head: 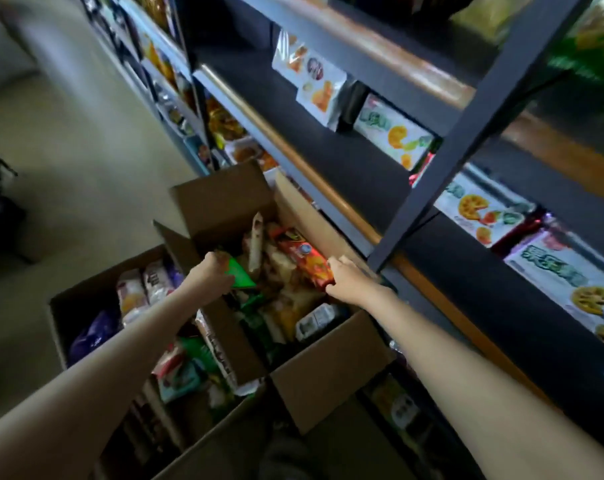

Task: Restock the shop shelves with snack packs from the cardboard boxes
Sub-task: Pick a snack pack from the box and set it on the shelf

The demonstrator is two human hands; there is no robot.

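Your right hand (345, 277) grips the near end of a glossy orange-red snack pack (302, 261) lying atop the heaped packs in the brown cardboard box (328, 372); its printing is too blurred to read. Your left hand (212, 273) pinches a shiny green packet (240, 277) just beside it.

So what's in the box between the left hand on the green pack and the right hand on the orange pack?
In the head view, between the left hand and right hand, pale beige snack packs stand in the cardboard box; no bare gap.
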